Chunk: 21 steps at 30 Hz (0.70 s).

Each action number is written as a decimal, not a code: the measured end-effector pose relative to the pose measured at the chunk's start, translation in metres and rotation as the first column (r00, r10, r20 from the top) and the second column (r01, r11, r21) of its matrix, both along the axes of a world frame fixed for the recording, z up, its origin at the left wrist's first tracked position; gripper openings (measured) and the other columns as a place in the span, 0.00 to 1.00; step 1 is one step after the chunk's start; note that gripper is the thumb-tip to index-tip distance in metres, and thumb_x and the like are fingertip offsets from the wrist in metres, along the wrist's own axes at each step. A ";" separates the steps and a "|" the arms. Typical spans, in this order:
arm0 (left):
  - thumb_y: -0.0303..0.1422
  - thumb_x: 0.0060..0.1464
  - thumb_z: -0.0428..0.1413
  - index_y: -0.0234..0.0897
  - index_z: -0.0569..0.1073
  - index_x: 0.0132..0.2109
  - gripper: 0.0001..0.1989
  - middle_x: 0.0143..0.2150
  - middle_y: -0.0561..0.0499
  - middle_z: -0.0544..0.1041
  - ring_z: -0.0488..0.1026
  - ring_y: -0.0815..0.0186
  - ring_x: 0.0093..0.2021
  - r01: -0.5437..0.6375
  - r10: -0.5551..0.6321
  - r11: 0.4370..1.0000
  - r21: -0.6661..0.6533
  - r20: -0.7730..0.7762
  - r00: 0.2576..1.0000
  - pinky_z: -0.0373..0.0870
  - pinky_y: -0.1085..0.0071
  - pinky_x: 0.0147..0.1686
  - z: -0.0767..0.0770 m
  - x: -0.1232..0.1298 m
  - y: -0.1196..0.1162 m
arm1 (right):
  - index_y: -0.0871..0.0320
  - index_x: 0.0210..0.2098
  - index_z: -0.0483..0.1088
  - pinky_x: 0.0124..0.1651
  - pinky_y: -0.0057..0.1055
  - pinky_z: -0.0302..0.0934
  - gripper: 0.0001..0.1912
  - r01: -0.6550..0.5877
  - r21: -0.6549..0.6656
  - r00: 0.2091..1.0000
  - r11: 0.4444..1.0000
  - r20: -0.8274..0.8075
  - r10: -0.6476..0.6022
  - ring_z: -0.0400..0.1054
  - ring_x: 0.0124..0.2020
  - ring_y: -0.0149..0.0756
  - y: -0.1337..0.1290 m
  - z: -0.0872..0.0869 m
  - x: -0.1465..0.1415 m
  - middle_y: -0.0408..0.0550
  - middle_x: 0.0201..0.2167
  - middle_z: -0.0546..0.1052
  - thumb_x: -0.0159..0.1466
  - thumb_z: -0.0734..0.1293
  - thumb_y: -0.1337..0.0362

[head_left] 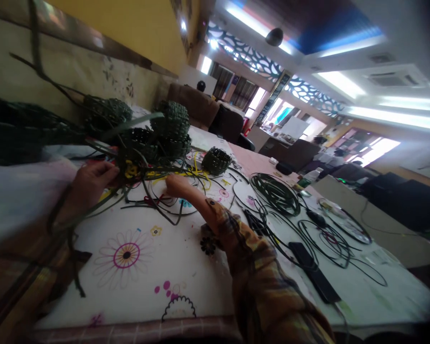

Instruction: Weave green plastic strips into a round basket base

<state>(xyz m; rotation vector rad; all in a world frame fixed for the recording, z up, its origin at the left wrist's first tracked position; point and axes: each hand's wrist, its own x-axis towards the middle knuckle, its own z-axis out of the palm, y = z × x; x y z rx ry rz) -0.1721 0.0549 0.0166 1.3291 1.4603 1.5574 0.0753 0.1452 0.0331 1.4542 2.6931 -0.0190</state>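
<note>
My left hand (93, 180) is closed, thumb and fingers pinched at the edge of a small green-and-yellow woven piece (131, 169). Long dark green strips fan out from this piece, and some hang down past my left wrist. Over the tablecloth, my right hand (177, 185) is closed among strips that run right from the weave. Its fingertips face away, so what they grip is hidden. Yellow strips (197, 169) lie just beyond it. Behind the weave stand dark green woven baskets (170, 119), and a small round basket (216, 161) sits farther right.
A coil of dark green strip (275, 193) lies on the flowered tablecloth (129, 296). Near it are loose loops (326, 243), black scissors (254, 222) and a long black box-like object (313, 272) with a cable. A clear bottle (311, 177) stands at the far edge. Other people sit in the background.
</note>
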 end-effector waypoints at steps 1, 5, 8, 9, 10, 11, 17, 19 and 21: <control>0.50 0.46 0.68 0.47 0.75 0.32 0.16 0.30 0.53 0.77 0.76 0.56 0.36 -0.001 0.001 1.000 -0.011 -0.023 1.000 0.75 0.62 0.39 0.003 0.003 -0.003 | 0.63 0.43 0.85 0.45 0.35 0.72 0.12 0.003 -0.007 0.999 1.000 -0.036 -0.003 0.81 0.45 0.49 -0.001 0.005 0.001 0.61 0.44 0.86 0.63 0.70 0.72; 0.49 0.45 0.66 0.43 0.75 0.32 0.17 0.29 0.52 0.78 0.75 0.59 0.31 -0.049 0.049 0.996 -0.068 -0.008 0.999 0.76 0.63 0.35 0.011 0.016 -0.008 | 0.61 0.37 0.80 0.42 0.30 0.69 0.10 0.017 -0.035 0.974 0.999 -0.226 -0.024 0.79 0.40 0.40 -0.009 0.029 0.022 0.53 0.38 0.85 0.66 0.64 0.71; 0.44 0.49 0.62 0.40 0.75 0.32 0.12 0.28 0.52 0.79 0.76 0.61 0.29 -0.071 0.069 0.992 -0.100 -0.025 0.997 0.73 0.67 0.32 0.013 0.022 -0.009 | 0.58 0.34 0.71 0.32 0.25 0.65 0.08 0.075 -0.237 0.818 0.969 -0.541 -0.196 0.73 0.27 0.29 -0.024 0.041 0.049 0.48 0.31 0.82 0.66 0.61 0.72; 0.42 0.50 0.62 0.39 0.76 0.32 0.11 0.27 0.52 0.79 0.76 0.61 0.29 -0.075 0.071 0.991 -0.114 -0.042 0.997 0.72 0.68 0.32 0.013 0.024 -0.010 | 0.56 0.32 0.67 0.28 0.24 0.62 0.07 0.074 -0.353 0.675 0.933 -0.671 -0.307 0.69 0.23 0.27 -0.031 0.043 0.059 0.46 0.29 0.80 0.65 0.61 0.72; 0.40 0.51 0.62 0.38 0.77 0.32 0.09 0.27 0.52 0.79 0.77 0.61 0.29 -0.079 0.072 0.989 -0.128 -0.061 0.996 0.71 0.68 0.31 0.014 0.026 -0.011 | 0.55 0.31 0.64 0.24 0.24 0.57 0.06 0.054 -0.436 0.529 0.898 -0.751 -0.396 0.64 0.19 0.25 -0.039 0.044 0.070 0.43 0.26 0.78 0.64 0.62 0.71; 0.39 0.52 0.61 0.38 0.78 0.33 0.09 0.26 0.52 0.79 0.77 0.60 0.30 -0.087 0.076 0.986 -0.140 -0.079 0.994 0.71 0.69 0.31 0.015 0.028 -0.013 | 0.53 0.31 0.63 0.21 0.23 0.52 0.06 0.012 -0.480 0.399 0.877 -0.802 -0.445 0.61 0.16 0.25 -0.048 0.045 0.081 0.40 0.24 0.76 0.63 0.63 0.69; 0.35 0.55 0.60 0.38 0.77 0.32 0.06 0.24 0.53 0.79 0.78 0.59 0.30 -0.144 0.121 0.973 -0.178 -0.134 0.984 0.69 0.69 0.32 0.022 0.048 -0.025 | 0.49 0.35 0.59 0.20 0.23 0.56 0.09 0.094 -0.167 -0.104 0.982 -0.982 -0.157 0.62 0.16 0.25 -0.119 0.057 0.131 0.36 0.24 0.75 0.61 0.67 0.61; 0.35 0.56 0.59 0.38 0.76 0.32 0.06 0.24 0.53 0.79 0.79 0.59 0.31 -0.137 0.113 0.975 -0.173 -0.142 0.983 0.71 0.69 0.33 0.024 0.059 -0.029 | 0.49 0.35 0.60 0.20 0.24 0.59 0.10 0.050 -0.098 -0.085 0.994 -0.992 -0.094 0.65 0.16 0.25 -0.145 0.063 0.134 0.37 0.25 0.77 0.61 0.68 0.61; 0.34 0.57 0.59 0.38 0.77 0.32 0.06 0.26 0.52 0.79 0.80 0.59 0.31 -0.102 0.079 0.980 -0.170 -0.141 0.987 0.73 0.69 0.33 0.024 0.074 -0.033 | 0.49 0.35 0.61 0.19 0.24 0.59 0.10 -0.135 -0.162 0.028 0.978 -0.987 -0.159 0.67 0.16 0.26 -0.165 0.065 0.128 0.36 0.24 0.76 0.62 0.69 0.61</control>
